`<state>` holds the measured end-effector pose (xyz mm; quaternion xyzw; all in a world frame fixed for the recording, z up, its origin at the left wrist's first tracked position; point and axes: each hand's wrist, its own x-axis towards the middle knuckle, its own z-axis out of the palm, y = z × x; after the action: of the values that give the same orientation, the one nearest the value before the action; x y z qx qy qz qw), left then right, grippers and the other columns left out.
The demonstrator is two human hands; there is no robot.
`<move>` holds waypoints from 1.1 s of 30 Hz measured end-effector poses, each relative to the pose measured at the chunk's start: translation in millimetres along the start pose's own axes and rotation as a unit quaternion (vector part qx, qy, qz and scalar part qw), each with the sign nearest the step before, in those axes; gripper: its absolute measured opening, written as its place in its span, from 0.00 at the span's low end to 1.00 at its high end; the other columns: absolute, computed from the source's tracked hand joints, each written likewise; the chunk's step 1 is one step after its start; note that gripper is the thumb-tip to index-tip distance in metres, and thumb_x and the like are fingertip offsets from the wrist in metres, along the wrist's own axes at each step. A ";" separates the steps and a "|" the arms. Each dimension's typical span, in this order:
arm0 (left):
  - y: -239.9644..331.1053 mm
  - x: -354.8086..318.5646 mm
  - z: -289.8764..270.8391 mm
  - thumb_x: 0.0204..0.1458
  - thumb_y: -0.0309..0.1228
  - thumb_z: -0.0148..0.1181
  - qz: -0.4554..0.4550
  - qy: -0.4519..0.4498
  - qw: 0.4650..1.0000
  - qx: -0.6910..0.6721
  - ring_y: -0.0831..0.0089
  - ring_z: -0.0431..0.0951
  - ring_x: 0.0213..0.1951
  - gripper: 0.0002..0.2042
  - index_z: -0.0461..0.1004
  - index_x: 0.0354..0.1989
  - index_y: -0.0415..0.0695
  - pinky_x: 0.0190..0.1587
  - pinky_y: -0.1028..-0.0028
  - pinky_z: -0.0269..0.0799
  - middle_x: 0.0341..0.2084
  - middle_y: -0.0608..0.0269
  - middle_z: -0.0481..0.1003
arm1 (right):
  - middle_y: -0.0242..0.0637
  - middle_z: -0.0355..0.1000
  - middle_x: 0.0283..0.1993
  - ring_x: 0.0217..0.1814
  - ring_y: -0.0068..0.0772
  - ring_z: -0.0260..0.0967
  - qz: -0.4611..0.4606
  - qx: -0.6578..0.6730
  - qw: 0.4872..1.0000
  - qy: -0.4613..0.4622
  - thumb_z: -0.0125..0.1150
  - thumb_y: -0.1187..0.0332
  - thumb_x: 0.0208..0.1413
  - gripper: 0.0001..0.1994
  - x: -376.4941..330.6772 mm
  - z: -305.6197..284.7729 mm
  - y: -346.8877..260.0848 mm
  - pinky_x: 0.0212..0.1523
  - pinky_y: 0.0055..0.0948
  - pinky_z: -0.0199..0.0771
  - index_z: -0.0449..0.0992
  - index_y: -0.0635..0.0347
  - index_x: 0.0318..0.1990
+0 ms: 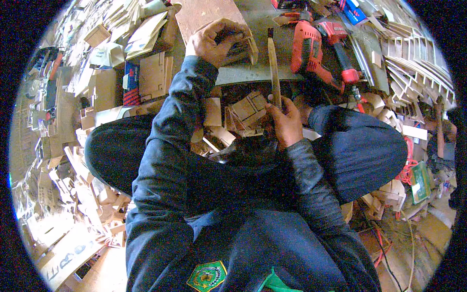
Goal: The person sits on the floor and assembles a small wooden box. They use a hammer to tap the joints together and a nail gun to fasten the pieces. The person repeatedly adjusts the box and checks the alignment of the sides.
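Note:
My left hand (pixel 214 41) reaches far forward. Its fingers curl over the near end of a brown plywood box-like piece (pixel 202 13), with thin layered wooden edges showing beside the hand. The fingertips are partly hidden. In front of my lap, my right hand (pixel 286 121) is closed round the lower part of a slim wooden stick (pixel 274 68). The stick points away from me and has a dark tip. Just left of my right hand, small cut wooden pieces (pixel 247 111) lie in a heap between my crossed legs.
A red and black power drill (pixel 306 48) and a second red and black power tool (pixel 343 51) lie on the grey board (pixel 243 74) at the far right. Stacked thin wooden panels (pixel 146 34) are at the far left. Curved slatted wooden pieces (pixel 418 58) spread right. Cables (pixel 384 253) run lower right.

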<state>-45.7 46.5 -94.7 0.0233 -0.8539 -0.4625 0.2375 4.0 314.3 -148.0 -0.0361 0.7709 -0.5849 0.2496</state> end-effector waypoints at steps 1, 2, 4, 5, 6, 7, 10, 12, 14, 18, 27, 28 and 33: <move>-0.4 -0.9 0.5 0.51 0.27 0.65 -0.018 -0.009 1.000 0.015 0.73 0.81 0.41 0.08 0.78 0.40 0.44 0.48 0.73 0.75 0.37 0.62 0.81 | 0.30 0.71 0.30 0.25 0.20 0.67 -0.009 -0.008 1.000 0.005 0.61 0.67 0.58 0.15 0.3 0.2 0.1 0.23 0.23 0.67 0.73 0.60 0.51; -0.9 -1.7 0.6 0.53 0.24 0.64 -0.020 -0.010 0.999 0.031 0.73 0.80 0.42 0.08 0.77 0.41 0.41 0.51 0.72 0.75 0.39 0.61 0.81 | 0.30 0.71 0.30 0.25 0.20 0.67 -0.018 -0.016 1.000 0.010 0.61 0.67 0.58 0.15 0.6 0.7 0.4 0.23 0.23 0.68 0.73 0.60 0.51; -2.5 -0.5 3.0 0.51 0.32 0.65 0.001 0.010 1.000 0.026 0.66 0.81 0.39 0.07 0.79 0.38 0.50 0.45 0.69 0.76 0.35 0.62 0.81 | 0.30 0.72 0.31 0.25 0.20 0.67 -0.016 -0.006 1.000 0.010 0.60 0.68 0.58 0.15 0.1 0.9 0.6 0.23 0.22 0.68 0.73 0.59 0.52; -3.3 -0.3 4.1 0.50 0.36 0.65 0.019 0.024 0.999 0.024 0.63 0.82 0.37 0.07 0.80 0.37 0.54 0.43 0.68 0.77 0.33 0.63 0.81 | 0.31 0.72 0.32 0.25 0.20 0.67 -0.006 0.012 1.000 0.005 0.60 0.68 0.58 0.15 -0.6 0.6 0.4 0.23 0.22 0.69 0.73 0.59 0.52; -3.9 0.1 5.2 0.50 0.36 0.65 0.022 0.029 0.999 0.021 0.62 0.81 0.37 0.07 0.80 0.37 0.54 0.43 0.67 0.77 0.33 0.63 0.81 | 0.31 0.72 0.33 0.26 0.20 0.68 -0.002 0.034 0.999 -0.002 0.60 0.68 0.58 0.15 -1.4 0.5 0.0 0.24 0.22 0.69 0.73 0.59 0.52; -4.2 1.0 5.8 0.50 0.36 0.65 0.026 0.035 0.999 0.018 0.61 0.81 0.37 0.07 0.80 0.37 0.54 0.43 0.67 0.77 0.33 0.63 0.81 | 0.31 0.73 0.33 0.26 0.20 0.68 0.010 0.040 0.999 -0.005 0.60 0.68 0.58 0.15 -2.2 0.3 -0.7 0.24 0.22 0.69 0.73 0.59 0.52; -1.3 1.5 5.5 0.50 0.38 0.64 0.045 0.029 0.998 0.019 0.60 0.81 0.38 0.07 0.80 0.37 0.55 0.45 0.66 0.76 0.33 0.64 0.81 | 0.31 0.73 0.34 0.28 0.21 0.69 -0.014 0.028 0.999 -0.003 0.60 0.68 0.58 0.15 -4.3 -0.5 -4.9 0.24 0.23 0.70 0.73 0.58 0.52; 3.9 1.2 3.1 0.51 0.40 0.63 0.060 0.033 0.996 0.059 0.60 0.80 0.40 0.08 0.80 0.37 0.56 0.47 0.65 0.75 0.33 0.66 0.81 | 0.32 0.73 0.34 0.29 0.22 0.69 -0.087 -0.035 0.995 0.021 0.60 0.68 0.58 0.15 -5.0 -0.9 -8.8 0.26 0.24 0.71 0.74 0.58 0.52; 10.8 -2.3 1.4 0.52 0.42 0.61 0.076 0.050 0.987 0.134 0.59 0.80 0.41 0.08 0.80 0.38 0.57 0.50 0.64 0.74 0.33 0.68 0.81 | 0.32 0.73 0.35 0.30 0.22 0.69 -0.032 0.022 0.999 0.007 0.59 0.68 0.58 0.15 -4.8 -1.3 -13.1 0.30 0.23 0.72 0.74 0.59 0.52; 20.5 -4.3 -0.2 0.53 0.45 0.60 0.028 0.024 0.992 0.118 0.60 0.79 0.42 0.09 0.80 0.37 0.58 0.54 0.63 0.70 0.34 0.69 0.81 | 0.42 0.77 0.43 0.44 0.34 0.73 0.026 0.063 0.998 -0.002 0.59 0.70 0.56 0.14 -8.0 -6.2 -22.9 0.47 0.32 0.73 0.74 0.66 0.49; 28.5 -1.8 -4.4 0.52 0.40 0.62 0.047 -0.006 0.990 0.132 0.65 0.80 0.40 0.07 0.79 0.37 0.56 0.58 0.64 0.66 0.32 0.67 0.81 | 0.23 0.63 0.23 0.24 0.16 0.62 -0.136 -0.101 0.986 0.003 0.52 0.63 0.65 0.12 -44.4 -39.0 -71.3 0.23 0.24 0.62 0.72 0.62 0.46; 29.5 -1.8 -4.8 0.51 0.38 0.62 0.041 -0.016 0.991 0.126 0.65 0.81 0.40 0.08 0.78 0.39 0.56 0.58 0.64 0.66 0.32 0.67 0.81 | 0.27 0.64 0.22 0.22 0.23 0.63 -0.128 -0.132 0.983 0.006 0.51 0.62 0.65 0.12 -47.0 -41.0 -77.3 0.21 0.28 0.62 0.72 0.62 0.46; 31.2 0.0 -3.5 0.48 0.34 0.64 0.010 -0.007 1.000 0.007 0.66 0.81 0.42 0.22 0.70 0.54 0.56 0.59 0.64 0.65 0.34 0.69 0.82 | 0.57 0.69 0.23 0.22 0.62 0.68 -0.258 -0.318 0.910 0.060 0.51 0.57 0.64 0.15 -63.3 -44.2 -100.6 0.19 0.55 0.62 0.66 0.63 0.39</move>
<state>-38.6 61.6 -68.1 0.0136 -0.8588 -0.4545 0.2361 16.6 343.9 -25.3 -0.2761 0.8934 -0.3539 0.0184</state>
